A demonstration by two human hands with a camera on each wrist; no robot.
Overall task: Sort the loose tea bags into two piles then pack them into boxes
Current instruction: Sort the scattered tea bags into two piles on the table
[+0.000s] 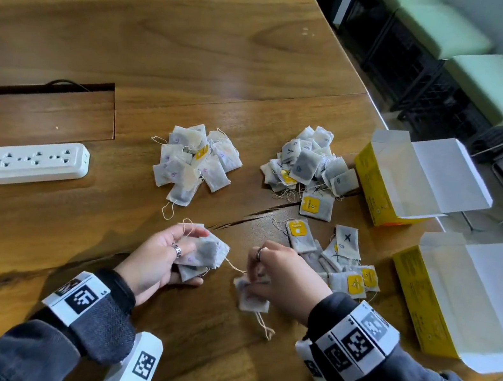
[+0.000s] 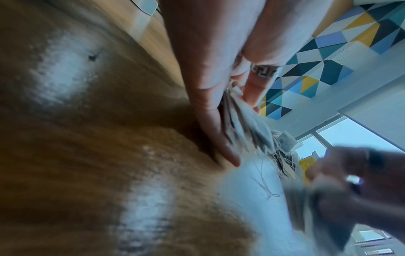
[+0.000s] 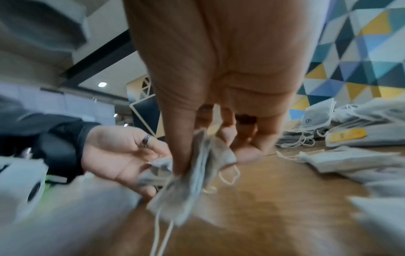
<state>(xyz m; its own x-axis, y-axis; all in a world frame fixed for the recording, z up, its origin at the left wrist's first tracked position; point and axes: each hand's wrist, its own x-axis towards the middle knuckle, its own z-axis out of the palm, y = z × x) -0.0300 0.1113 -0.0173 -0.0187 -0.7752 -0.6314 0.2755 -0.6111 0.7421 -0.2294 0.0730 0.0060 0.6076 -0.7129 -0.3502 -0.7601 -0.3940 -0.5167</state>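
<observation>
My left hand point(image 1: 178, 253) holds a small stack of tea bags point(image 1: 205, 254) between thumb and fingers, just above the wooden table point(image 1: 201, 47); the left wrist view shows the stack point(image 2: 247, 128) fanned out. My right hand point(image 1: 265, 276) pinches a few tea bags point(image 1: 253, 298) beside it, strings hanging; they appear blurred in the right wrist view point(image 3: 192, 173). One sorted pile point(image 1: 195, 160) lies at the table's middle, a second pile point(image 1: 309, 167) to its right. Loose unsorted tea bags point(image 1: 342, 260) lie right of my right hand. Two open yellow boxes point(image 1: 406, 184) point(image 1: 459, 301) lie on the right.
A white power strip point(image 1: 33, 163) lies at the left, in front of a recessed cable hatch point(image 1: 35, 115). A crack point(image 1: 256, 214) runs across the tabletop between the piles and my hands. Green-cushioned stools point(image 1: 468, 60) stand beyond the table's right edge.
</observation>
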